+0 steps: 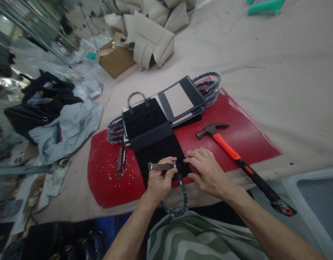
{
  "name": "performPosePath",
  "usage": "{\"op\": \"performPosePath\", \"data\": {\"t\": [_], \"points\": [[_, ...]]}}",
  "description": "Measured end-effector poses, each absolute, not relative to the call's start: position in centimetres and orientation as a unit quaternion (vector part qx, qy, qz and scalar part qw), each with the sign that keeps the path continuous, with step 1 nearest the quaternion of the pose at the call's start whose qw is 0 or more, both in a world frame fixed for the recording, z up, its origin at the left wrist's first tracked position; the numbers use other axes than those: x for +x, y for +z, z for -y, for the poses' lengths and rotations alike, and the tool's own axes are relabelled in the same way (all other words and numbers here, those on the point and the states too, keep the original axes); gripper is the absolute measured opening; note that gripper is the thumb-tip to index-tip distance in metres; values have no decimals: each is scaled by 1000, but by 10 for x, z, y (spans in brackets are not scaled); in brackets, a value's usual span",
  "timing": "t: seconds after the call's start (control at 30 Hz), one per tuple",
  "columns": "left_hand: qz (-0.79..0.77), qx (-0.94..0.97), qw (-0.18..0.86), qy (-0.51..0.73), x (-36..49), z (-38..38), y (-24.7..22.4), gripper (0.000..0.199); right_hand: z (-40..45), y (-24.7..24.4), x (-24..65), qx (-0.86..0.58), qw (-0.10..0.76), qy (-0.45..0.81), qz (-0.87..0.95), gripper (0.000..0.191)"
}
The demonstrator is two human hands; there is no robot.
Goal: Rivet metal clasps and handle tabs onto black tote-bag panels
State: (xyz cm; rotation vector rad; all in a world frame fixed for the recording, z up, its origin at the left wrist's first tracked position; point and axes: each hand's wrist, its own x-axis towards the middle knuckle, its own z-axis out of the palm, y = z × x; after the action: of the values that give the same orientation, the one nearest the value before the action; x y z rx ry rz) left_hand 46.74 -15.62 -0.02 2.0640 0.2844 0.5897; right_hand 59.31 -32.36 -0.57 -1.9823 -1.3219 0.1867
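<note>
My left hand (159, 184) is closed around a short rod-like punch (161, 167) with a flared metal end, held slanted over a black bag panel (155, 153). A plastic-wrapped loop handle (185, 196) hangs from the panel's near edge, just below that hand. My right hand (207, 169) rests at the panel's right edge, fingers apart and bent, fingertips by the base of the handle. What lies under the fingertips is partly hidden. To the right, a claw hammer (226, 144) with an orange and black grip lies on the red board (245, 133).
Thin metal tools (119, 160) lie on the board's left among scattered small white bits. Stacked bag panels (180, 97) with wrapped handles (210, 85) lie behind. Beige bag pieces (152, 39), a cardboard box (116, 61) and black bags (39, 104) stand farther off.
</note>
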Motion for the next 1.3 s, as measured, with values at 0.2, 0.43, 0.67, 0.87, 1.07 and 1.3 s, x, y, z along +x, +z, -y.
{"op": "performPosePath", "data": {"t": [0.2, 0.43, 0.67, 0.87, 1.07, 1.3], "points": [[-121, 842, 464, 248, 467, 158, -2, 6, 325, -5, 592, -774, 364, 67, 515, 36], [-84, 874, 372, 301, 468, 167, -9, 11, 326, -9, 591, -772, 364, 60, 518, 36], [-87, 890, 322, 309, 471, 171, -10, 13, 326, -12, 589, -757, 374, 45, 533, 36], [-100, 878, 362, 297, 471, 174, -10, 14, 365, 6, 597, -828, 318, -99, 452, 24], [-124, 871, 411, 239, 475, 175, -4, 15, 414, 18, 624, -951, 138, 1, 278, 14], [-136, 859, 429, 244, 476, 174, -6, 16, 404, 38, 612, -683, 564, 462, 28, 19]]}}
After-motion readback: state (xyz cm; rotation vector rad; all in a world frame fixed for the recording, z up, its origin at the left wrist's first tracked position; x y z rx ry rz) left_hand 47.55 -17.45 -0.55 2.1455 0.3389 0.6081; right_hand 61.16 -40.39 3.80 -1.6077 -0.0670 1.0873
